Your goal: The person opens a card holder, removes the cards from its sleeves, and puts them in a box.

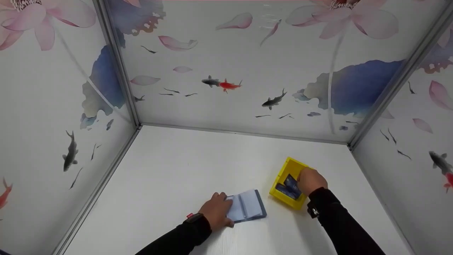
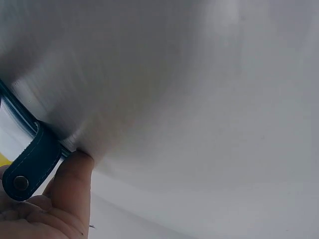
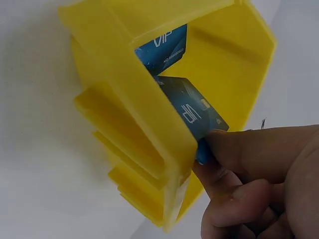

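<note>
A small card holder [image 1: 252, 202] with a blue-green cover lies open on the white table, its clear sleeves showing. My left hand [image 1: 215, 211] holds its left side, with the thumb at the near edge. In the left wrist view, a strap [image 2: 35, 159] with a metal snap sticks out beside that thumb. To the right stands a yellow bin [image 1: 288, 202]. My right hand [image 1: 311, 181] reaches over its right side and pinches a dark blue VIP card [image 3: 187, 102] between thumb and fingers. Another VIP card [image 3: 169, 52] lies deeper in the bin.
White panels printed with flowers and fish enclose the table [image 1: 184, 159] on the left, right and back [image 1: 247, 109]. Grey metal strips [image 1: 237, 133] run along the joints. The bin stands a short gap to the right of the card holder.
</note>
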Demonstrator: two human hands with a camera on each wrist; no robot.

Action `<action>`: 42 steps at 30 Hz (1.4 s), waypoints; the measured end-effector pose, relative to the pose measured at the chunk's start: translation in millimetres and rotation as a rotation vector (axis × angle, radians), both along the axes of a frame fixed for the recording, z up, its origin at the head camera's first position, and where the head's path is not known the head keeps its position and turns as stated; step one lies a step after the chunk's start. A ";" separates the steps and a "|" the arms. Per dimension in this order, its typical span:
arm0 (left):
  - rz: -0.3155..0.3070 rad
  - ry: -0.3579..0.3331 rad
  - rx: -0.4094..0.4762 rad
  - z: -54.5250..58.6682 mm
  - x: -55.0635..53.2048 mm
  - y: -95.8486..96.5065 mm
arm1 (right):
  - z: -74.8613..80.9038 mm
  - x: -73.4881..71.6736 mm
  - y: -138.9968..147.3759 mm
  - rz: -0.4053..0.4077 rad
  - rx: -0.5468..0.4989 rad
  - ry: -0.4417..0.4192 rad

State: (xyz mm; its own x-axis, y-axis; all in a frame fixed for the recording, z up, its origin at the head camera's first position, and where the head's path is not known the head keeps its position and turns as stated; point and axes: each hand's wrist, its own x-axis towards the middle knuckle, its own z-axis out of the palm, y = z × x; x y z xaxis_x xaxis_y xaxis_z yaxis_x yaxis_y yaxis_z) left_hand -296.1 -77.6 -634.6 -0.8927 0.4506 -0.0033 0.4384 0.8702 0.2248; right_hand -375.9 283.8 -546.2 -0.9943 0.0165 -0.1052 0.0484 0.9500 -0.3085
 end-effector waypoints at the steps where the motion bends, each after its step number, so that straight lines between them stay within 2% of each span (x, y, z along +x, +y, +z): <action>1: -0.003 0.008 0.000 0.1 0.7 -0.5 | -1.1 -0.1 -1.7 0.014 0.019 0.006; 4: -0.006 0.017 -0.001 -0.5 1.1 -1.3 | -3.8 -0.9 -6.9 0.038 0.042 -0.009; 10: 0.009 -0.008 0.000 -2.7 -1.5 -0.1 | -6.1 -1.9 -14.8 0.093 0.095 -0.030; 12: 0.013 -0.009 0.007 -6.0 -2.7 -0.1 | -6.1 -2.3 -17.4 0.118 0.128 -0.028; 13: 0.006 0.012 0.012 -19.0 -8.2 -0.9 | -5.9 -2.7 -18.6 0.128 0.143 -0.027; 16: 0.000 0.017 0.021 -20.3 -8.5 -1.4 | -7.4 -5.7 -20.7 0.139 0.181 -0.028; 19: -0.002 0.015 0.015 -18.4 -8.1 -1.5 | -8.8 -8.7 -22.5 0.139 0.216 -0.030; 20: 0.007 -0.007 0.010 -6.4 -3.2 -0.5 | -9.6 -10.0 -22.7 0.137 0.225 -0.032; 26: 0.015 -0.022 0.009 0.0 -1.1 -0.6 | -17.1 -16.9 -19.9 0.139 0.236 -0.042; 30: 0.003 -0.012 0.005 -0.2 0.1 -1.0 | -22.7 -19.0 -17.1 0.148 0.232 -0.054; 35: -0.011 -0.003 -0.004 -1.8 -0.5 -1.5 | -17.5 -16.2 -22.0 0.109 0.188 -0.104; 38: -0.012 -0.002 -0.014 0.6 0.0 -1.8 | -17.4 -17.4 -24.4 0.089 0.169 -0.122; 42: -0.008 -0.010 -0.012 4.1 0.9 -1.7 | -24.9 -23.4 -24.4 0.091 0.168 -0.122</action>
